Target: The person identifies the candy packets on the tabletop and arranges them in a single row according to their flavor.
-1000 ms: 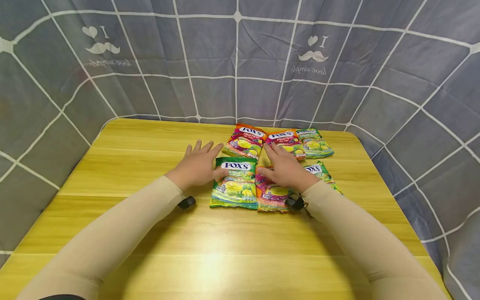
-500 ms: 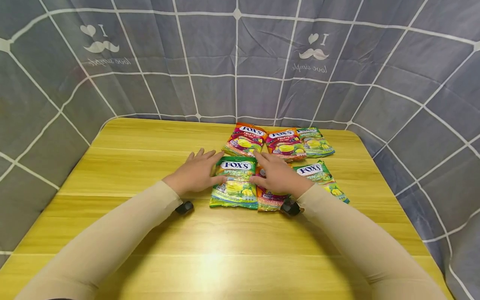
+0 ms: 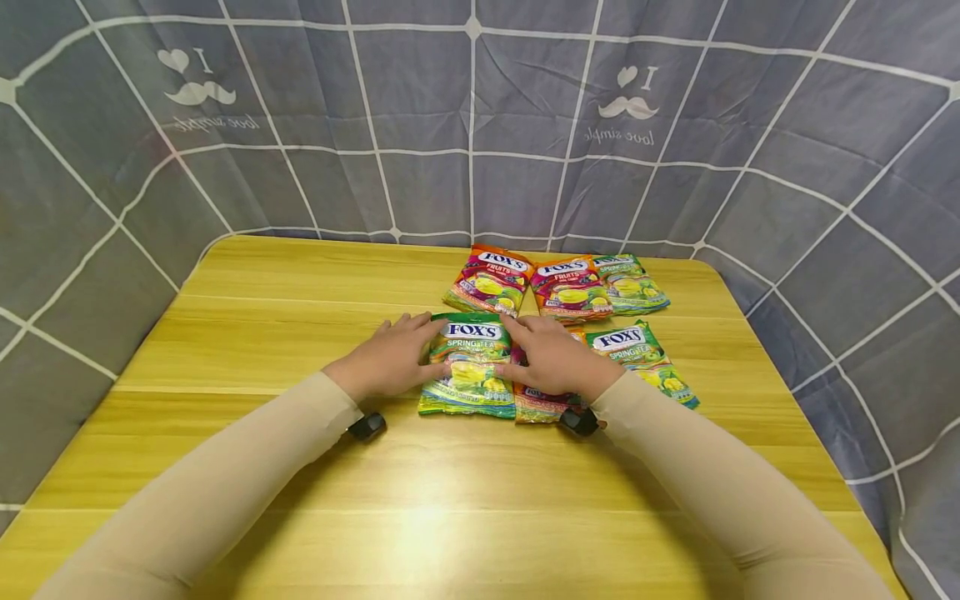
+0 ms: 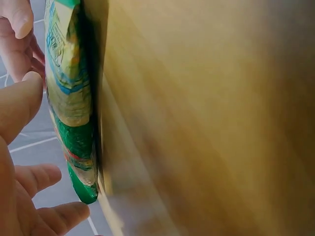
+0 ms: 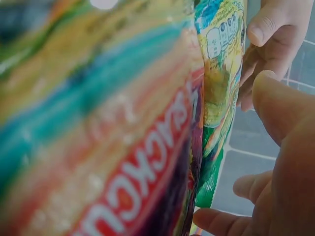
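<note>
A yellow wood-grain table (image 3: 420, 467) with rounded far corners fills the space below a wrinkled grey cloth (image 3: 427, 92), which hangs from 9 round through 12 to 3 o'clock, printed with white grid lines, hearts and moustaches. Glare sits on the boards at 6 o'clock.

Near the middle lies a green Spring Tea bag (image 3: 471, 354), plump, glossy and rectangular, its plastic creased. The left hand (image 3: 390, 358) is at its 9 o'clock, the right hand (image 3: 547, 357) at its 3; both are spread wide, thumbs extended towards it, and whether they touch it I cannot tell. Partly beneath the right hand is an orange-and-purple bag (image 3: 536, 406). Two shiny Fruits bags, one at 12 (image 3: 491, 282), one at 2 (image 3: 572, 293), lie beyond; more green bags rest farther out at 2 (image 3: 632, 287) and 3 o'clock (image 3: 656, 367).
</note>
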Demonstrator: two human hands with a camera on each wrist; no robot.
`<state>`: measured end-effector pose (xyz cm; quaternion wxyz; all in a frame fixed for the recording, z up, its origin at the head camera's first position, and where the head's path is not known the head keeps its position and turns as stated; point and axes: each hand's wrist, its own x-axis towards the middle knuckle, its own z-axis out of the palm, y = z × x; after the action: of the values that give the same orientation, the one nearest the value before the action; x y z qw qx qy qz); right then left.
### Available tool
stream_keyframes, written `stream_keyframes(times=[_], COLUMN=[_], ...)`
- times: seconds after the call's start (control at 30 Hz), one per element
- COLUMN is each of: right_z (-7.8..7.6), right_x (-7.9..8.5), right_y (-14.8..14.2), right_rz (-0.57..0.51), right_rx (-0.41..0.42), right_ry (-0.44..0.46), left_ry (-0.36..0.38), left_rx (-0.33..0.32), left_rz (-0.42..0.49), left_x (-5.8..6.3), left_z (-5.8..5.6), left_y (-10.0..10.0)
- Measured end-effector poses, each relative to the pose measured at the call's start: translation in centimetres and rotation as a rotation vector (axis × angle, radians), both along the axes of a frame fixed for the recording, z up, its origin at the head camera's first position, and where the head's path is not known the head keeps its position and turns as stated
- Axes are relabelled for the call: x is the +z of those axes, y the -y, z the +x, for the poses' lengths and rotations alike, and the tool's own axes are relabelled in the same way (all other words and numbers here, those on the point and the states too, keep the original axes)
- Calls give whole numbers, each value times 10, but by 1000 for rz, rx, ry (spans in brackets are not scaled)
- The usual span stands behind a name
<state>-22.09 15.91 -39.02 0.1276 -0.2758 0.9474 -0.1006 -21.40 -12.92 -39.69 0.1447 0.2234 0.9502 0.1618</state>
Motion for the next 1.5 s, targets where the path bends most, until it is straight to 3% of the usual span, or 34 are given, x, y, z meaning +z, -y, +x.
stream_keyframes(times=[0.73,1.0,1.5], right_z=[5,6,12], right_x=[1,1,-2], right_y=[3,6,10], right_rz=[96,92,91], right_rx=[63,60,17], right_ry=[89,102,116], left_ry=[51,70,36], left_rx=[-57,-67,-65], left_rz=[-15,8,110], left_x=[-2,-2,-6], left_z=[4,4,8], left_y=[4,3,5])
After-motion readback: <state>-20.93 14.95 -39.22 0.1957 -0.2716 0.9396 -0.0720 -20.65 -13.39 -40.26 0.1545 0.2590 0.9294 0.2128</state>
